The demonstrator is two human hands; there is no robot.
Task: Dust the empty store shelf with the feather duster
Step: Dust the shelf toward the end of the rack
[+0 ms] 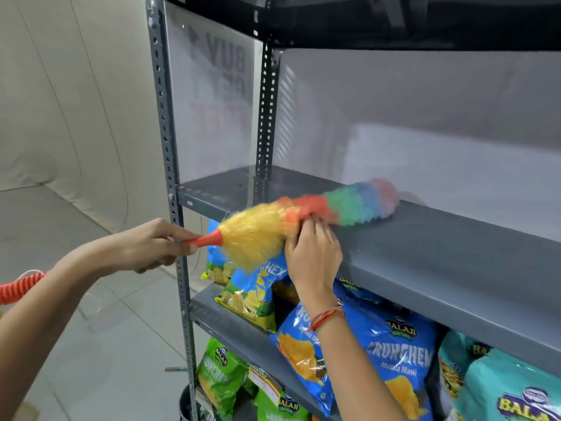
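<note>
A rainbow feather duster (343, 205) lies across the empty grey shelf (449, 238), its pink and blue tip blurred over the shelf's middle and its yellow end hanging past the front edge. My left hand (151, 244) grips the duster's orange handle just left of the front upright. My right hand (312, 253) reaches up from below, fingers curled on the orange part of the duster's head at the shelf's front edge.
A perforated grey steel upright (170, 153) stands at the shelf's front left corner, another upright (267, 117) behind it. Blue, green and teal snack bags (394, 354) fill the shelves below. A dark shelf (364, 19) closes overhead. Tiled floor (76, 329) lies to the left.
</note>
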